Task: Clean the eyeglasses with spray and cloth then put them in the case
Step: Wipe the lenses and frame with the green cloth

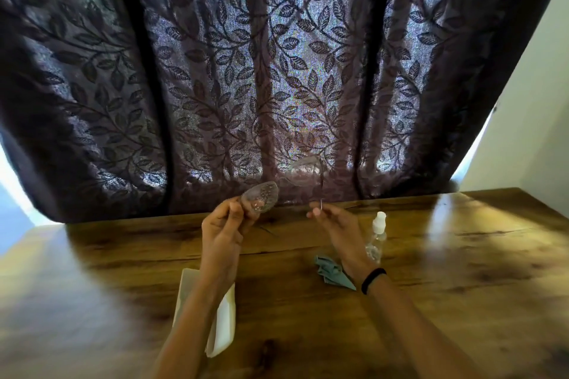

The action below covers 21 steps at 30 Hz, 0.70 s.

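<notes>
- At the near left of the wooden table (462, 255), a pale case (223, 317) lay partly under the left forearm, and whether it was open could not be told.
- The left hand (223, 224) was raised above the table, its fingers curled and pinching the left end of the eyeglasses (264, 195) beside one lens.
- The clear-framed eyeglasses were held in the air between both hands, in front of the leaf-patterned curtain (215, 71). It was unclear whether the speckling on the left lens was spray or just the curtain showing through.
- The right hand (334, 221) pinched a thin temple arm between thumb and forefinger.
- Near the right wrist, the crumpled teal cloth (331, 274) lay on the table, with the spray bottle (377, 237) standing just beyond to the right.
- This looked like a check of the lenses against the light. It would go best with the fingertips kept on the frame, off the glass, and the thin arm not twisted.
</notes>
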Motion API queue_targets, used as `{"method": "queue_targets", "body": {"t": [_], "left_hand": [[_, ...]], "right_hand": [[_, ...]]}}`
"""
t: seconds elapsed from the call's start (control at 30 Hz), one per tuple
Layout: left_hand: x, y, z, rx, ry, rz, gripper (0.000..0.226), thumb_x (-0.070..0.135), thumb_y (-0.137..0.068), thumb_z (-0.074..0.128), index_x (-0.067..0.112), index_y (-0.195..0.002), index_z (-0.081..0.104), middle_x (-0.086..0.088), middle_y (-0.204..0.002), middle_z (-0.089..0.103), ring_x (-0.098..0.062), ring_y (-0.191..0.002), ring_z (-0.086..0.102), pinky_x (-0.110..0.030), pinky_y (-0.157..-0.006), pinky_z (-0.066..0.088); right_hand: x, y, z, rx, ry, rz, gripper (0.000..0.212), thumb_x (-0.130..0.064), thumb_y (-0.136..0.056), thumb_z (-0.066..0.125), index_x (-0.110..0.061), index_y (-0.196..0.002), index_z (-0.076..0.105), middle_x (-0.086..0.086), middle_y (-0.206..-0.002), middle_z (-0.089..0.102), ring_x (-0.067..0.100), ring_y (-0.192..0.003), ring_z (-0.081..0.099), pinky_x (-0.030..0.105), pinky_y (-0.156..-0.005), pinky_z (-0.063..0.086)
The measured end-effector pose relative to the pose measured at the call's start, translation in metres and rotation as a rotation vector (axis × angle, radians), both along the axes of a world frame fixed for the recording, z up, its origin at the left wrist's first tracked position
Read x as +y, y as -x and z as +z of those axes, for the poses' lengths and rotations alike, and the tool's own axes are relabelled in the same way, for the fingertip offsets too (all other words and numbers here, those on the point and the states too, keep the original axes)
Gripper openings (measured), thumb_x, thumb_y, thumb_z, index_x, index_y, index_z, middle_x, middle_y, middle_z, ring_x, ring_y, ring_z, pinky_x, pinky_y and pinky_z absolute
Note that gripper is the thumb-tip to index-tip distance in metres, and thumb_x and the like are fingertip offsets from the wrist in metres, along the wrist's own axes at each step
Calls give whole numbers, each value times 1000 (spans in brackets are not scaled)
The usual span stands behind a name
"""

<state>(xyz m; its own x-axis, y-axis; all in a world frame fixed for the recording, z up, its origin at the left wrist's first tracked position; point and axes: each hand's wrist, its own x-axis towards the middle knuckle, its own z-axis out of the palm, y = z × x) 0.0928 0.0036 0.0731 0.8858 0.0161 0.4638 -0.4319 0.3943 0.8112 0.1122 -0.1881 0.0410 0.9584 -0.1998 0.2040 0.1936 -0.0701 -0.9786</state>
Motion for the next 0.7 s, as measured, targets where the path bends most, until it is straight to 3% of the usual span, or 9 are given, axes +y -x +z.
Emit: {"method": "queue_targets", "body": {"t": [0.07,0.17,0.33,0.43,0.57,0.63,0.7], "left_hand": [[7,-2,-4,54,41,-15,30,20,-87,42,19,-78,71,3,-88,70,-10,-89,63,-22,-78,53],[20,-4,-15,194,2,74,29,19,-92,41,16,-93,69,-6,-99,69,-16,-96,63,-23,-76,55],[33,-5,-22,339,-212,309,32,25,-94,43,7,-116,59,-2,-100,69,-13,-95,64,-25,-77,53],[32,-5,-6,201,-390,464,28,19,-92,50,8,-116,59,-8,-102,66,-16,-94,63,-25,-77,52],[25,-5,21,-109,-739,621,31,9,-82,64,8,-112,62,-3,-93,63,-2,-76,57,-2,-61,43],[20,-8,29,-170,-934,631,34,9,-76,70,9,-110,64,-4,-89,63,-12,-72,58,-5,-67,40],[14,-11,30,-157,-1070,609,33,11,-74,72,10,-107,66,-9,-91,66,-22,-79,61,-21,-73,44]], "right_hand": [[-1,2,7,-46,-10,-37,15,-12,-88,57,-7,-98,68,6,-81,69,9,-78,61,23,-79,47],[-5,4,25,-125,5,-97,12,-14,-89,58,-13,-91,69,8,-75,68,14,-73,60,30,-75,47],[-2,7,59,-268,324,-156,15,-18,-88,60,-11,-79,70,-10,-57,59,1,-50,50,22,-54,41],[5,12,72,-355,540,-197,15,-20,-87,62,-9,-85,71,0,-66,67,11,-57,56,27,-59,46],[13,18,75,-433,657,-209,13,-14,-85,63,-4,-89,70,13,-81,72,26,-74,64,39,-67,53],[16,20,74,-448,695,-213,12,-13,-85,64,-4,-88,71,14,-82,72,29,-75,64,40,-67,53],[18,22,73,-461,736,-218,12,-14,-85,63,-4,-87,70,13,-83,72,28,-76,63,41,-67,53]]}}
